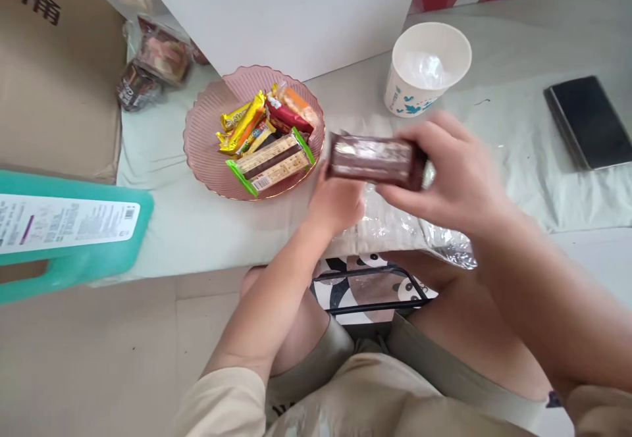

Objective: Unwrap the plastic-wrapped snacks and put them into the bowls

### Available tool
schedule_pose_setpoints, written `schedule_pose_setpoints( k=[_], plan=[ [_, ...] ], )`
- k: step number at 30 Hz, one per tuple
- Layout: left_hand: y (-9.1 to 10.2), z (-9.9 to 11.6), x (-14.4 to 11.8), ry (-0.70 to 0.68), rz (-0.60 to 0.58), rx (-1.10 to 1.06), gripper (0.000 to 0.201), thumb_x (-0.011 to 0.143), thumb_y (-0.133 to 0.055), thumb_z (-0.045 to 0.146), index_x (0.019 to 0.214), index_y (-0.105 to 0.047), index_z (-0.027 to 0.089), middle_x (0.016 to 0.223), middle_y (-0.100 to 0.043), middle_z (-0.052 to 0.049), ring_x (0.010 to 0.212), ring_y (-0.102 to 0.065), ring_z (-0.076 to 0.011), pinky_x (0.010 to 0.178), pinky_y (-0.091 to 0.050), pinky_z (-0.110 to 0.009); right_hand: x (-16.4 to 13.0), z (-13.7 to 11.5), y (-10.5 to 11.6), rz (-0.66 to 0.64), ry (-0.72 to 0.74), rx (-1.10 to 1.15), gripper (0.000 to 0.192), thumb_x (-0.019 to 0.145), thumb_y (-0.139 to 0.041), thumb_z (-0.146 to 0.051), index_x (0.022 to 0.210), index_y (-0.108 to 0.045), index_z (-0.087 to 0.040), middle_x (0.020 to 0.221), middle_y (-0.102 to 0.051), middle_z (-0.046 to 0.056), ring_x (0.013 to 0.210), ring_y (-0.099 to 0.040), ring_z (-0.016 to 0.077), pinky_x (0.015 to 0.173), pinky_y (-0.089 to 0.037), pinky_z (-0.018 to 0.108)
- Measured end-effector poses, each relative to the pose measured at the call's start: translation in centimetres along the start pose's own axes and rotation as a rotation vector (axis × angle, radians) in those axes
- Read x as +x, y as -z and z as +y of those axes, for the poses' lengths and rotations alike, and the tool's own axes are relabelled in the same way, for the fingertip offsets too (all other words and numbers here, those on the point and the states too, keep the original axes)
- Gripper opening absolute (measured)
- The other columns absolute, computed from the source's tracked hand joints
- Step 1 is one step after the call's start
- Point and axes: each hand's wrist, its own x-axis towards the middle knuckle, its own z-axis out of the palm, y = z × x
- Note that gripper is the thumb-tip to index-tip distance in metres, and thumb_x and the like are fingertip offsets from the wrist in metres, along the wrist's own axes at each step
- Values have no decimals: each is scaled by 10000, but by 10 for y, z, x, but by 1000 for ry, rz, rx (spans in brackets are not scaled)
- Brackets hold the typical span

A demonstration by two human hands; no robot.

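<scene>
A dark brown wrapped snack bar [372,159] is held level above the table edge, between my two hands. My right hand [451,174] grips its right end with fingers curled over the top. My left hand [336,203] is under its left end, fingers closed against the wrapper. Left of the bar stands a pink ribbed glass plate [202,131] holding several wrapped snacks, among them a green-edged wafer bar [270,162] and yellow packets [244,124]. A crinkled clear plastic bag [395,226] lies beneath my hands.
A paper cup [427,68] with plastic inside stands behind my right hand. A black phone [587,121] lies at the far right. A white box [296,9] rises behind the plate. More packaged snacks [153,62] sit at the back left beside a cardboard box [54,75]. A teal jug [69,233] lies at left.
</scene>
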Motion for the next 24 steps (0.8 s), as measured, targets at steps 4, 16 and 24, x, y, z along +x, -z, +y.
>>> schedule_pose_setpoints(
  k=[4, 16, 24],
  plan=[
    [2, 2, -4, -13, 3, -19, 541, 888, -476, 97, 1393, -650, 180, 1453, -679, -132, 1440, -547, -360, 1284, -308, -634, 83, -41, -38, -95, 103, -63, 434, 813, -743, -372, 1206, -606, -247, 1167, -625, 100, 1074, -622, 318, 903, -549, 460],
    [12, -4, -12, -94, -40, -75, 671, 823, -474, -7, 1446, -594, 210, 1671, -476, -61, 1613, -349, -271, 1334, -177, -654, -99, 40, 21, 115, -118, 79, 347, 870, -601, -254, 1202, -677, -320, 1152, -754, 60, 1071, -743, 307, 909, -591, 477],
    [15, -5, -8, -93, 115, -155, 660, 742, -495, -32, 1299, -690, 263, 1589, -580, -46, 1557, -452, -268, 1311, -234, -646, -193, 95, 15, -140, -117, -235, 610, 849, -708, -315, 1435, -569, -416, 1616, -498, 134, 1474, -468, 514, 1058, -455, 782]
  ],
)
